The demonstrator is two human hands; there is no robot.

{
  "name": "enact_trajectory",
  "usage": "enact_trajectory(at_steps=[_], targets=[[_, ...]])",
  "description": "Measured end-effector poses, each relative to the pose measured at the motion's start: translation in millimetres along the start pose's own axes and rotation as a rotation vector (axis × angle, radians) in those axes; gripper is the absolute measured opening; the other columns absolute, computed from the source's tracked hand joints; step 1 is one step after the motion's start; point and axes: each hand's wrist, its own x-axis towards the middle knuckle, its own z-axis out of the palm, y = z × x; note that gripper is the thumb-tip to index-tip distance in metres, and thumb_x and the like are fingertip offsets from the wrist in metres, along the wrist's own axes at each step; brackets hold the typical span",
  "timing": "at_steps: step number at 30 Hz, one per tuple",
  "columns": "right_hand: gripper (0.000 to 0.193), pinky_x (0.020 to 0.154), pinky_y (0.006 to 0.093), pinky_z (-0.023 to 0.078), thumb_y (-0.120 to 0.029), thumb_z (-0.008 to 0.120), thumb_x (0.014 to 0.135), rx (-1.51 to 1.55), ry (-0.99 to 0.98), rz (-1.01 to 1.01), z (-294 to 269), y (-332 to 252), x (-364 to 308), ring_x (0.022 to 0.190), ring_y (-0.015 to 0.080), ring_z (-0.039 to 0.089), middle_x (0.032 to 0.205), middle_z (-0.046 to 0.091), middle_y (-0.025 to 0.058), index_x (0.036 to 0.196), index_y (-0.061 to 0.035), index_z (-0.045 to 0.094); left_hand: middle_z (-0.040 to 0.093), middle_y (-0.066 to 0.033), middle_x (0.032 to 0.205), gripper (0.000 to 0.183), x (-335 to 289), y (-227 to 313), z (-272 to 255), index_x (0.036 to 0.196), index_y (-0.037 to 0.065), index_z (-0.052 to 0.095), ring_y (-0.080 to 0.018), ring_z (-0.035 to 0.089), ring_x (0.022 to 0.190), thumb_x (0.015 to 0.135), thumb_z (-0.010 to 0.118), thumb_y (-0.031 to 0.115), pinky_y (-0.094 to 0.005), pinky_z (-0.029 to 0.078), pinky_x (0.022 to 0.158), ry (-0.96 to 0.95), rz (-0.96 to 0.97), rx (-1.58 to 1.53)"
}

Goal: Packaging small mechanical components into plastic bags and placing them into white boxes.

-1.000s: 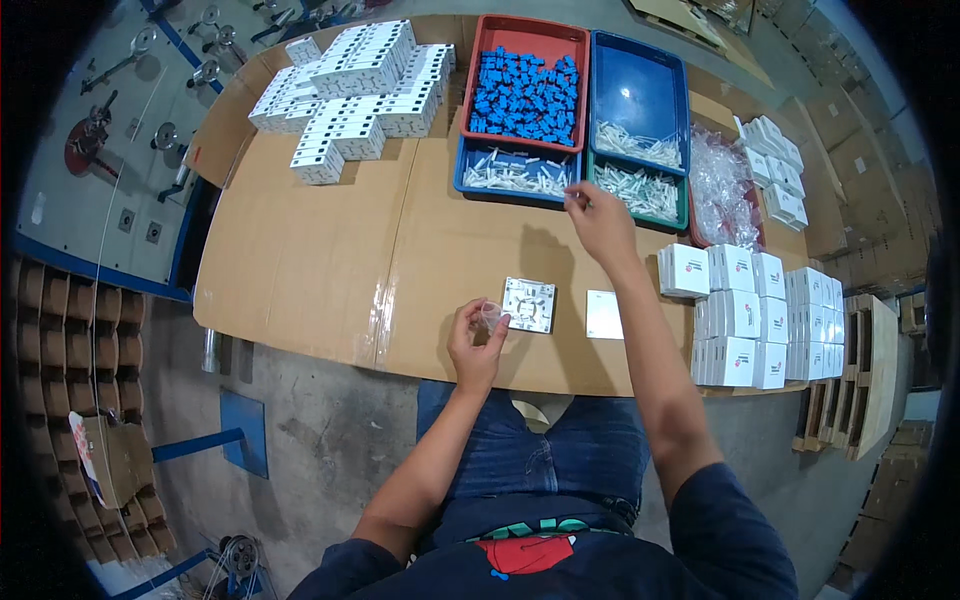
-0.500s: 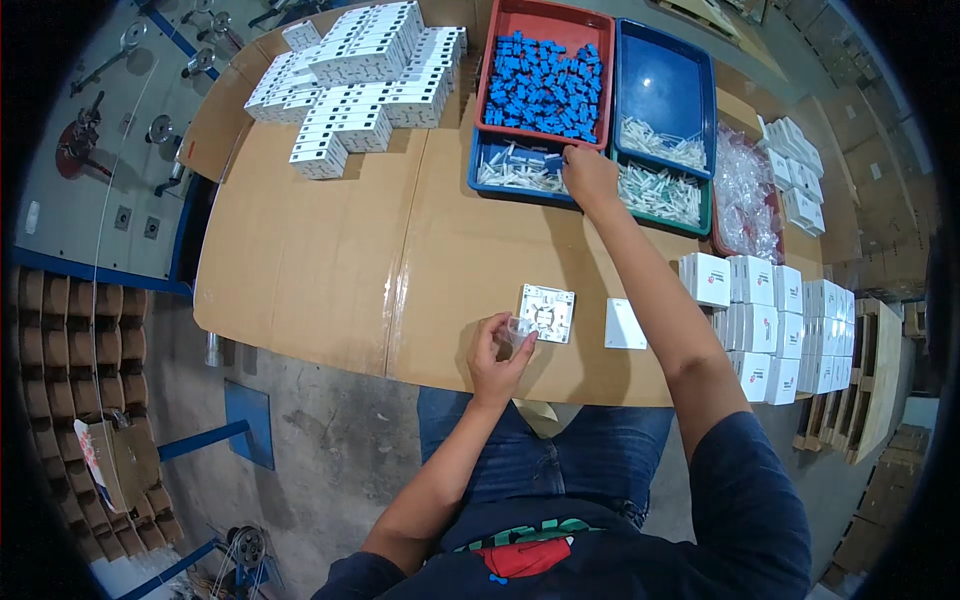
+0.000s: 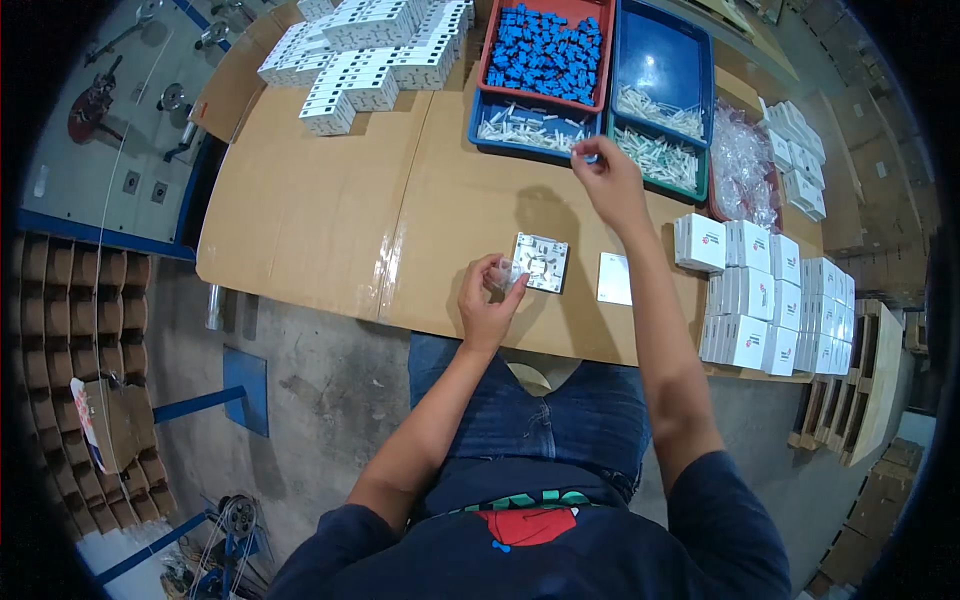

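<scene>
My left hand (image 3: pixel 486 305) is closed around a small crumpled clear plastic bag (image 3: pixel 501 274). Its fingertips touch the lower left edge of a square white switch-like unit (image 3: pixel 541 262), whose moulded inner side faces up on the cardboard. Just off the near edge of a blue tray (image 3: pixel 535 152) of white plastic plugs, my right hand (image 3: pixel 612 188) is raised with thumb and fingers pinched. A small bit of blue shows at those fingertips, too small to name. A flat white square plate (image 3: pixel 615 279) lies right of the unit, partly behind my right forearm.
A red tray (image 3: pixel 606 75) holds blue connector pieces. Beside it stand a blue tray (image 3: pixel 662 60) and a green tray (image 3: pixel 655 160) with white plugs. Clear bags (image 3: pixel 742 180) fill another tray. White boxes (image 3: pixel 748 300) are stacked at right, white units (image 3: pixel 390 75) at far left.
My right hand has come out of the tray of white plugs, back toward me, fingers pinched. My left hand stays at the unit with the clear bag. The whole view has shifted slightly.
</scene>
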Motion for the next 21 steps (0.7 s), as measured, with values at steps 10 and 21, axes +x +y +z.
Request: enact_trajectory(at_steps=[10,21], targets=[[0.019,0.061,0.0238,0.045,-0.012,0.074,0.091,0.319,-0.153,0.206,-41,-72,-150,0.066,0.0076,0.056,0.085,0.07,0.005,0.107,-0.0018,0.074,0.067,-0.0106,0.104,0.045,-9,58,5,0.114,0.005,0.065,-0.0275,0.062,0.091,0.075,0.086,0.013,-0.0384,0.05,0.083,-0.069,0.223,0.028],[0.014,0.058,0.0243,0.04,-0.013,0.078,0.087,0.219,-0.081,0.119,-61,-88,-160,0.063,0.006,0.05,0.08,0.07,0.0021,0.094,-0.0012,0.075,0.07,-0.0081,0.107,0.046,-23,98,19,0.117,0.006,0.066,-0.0229,0.063,0.088,0.075,0.085,0.012,-0.0372,0.049,0.081,-0.157,0.155,-0.045]])
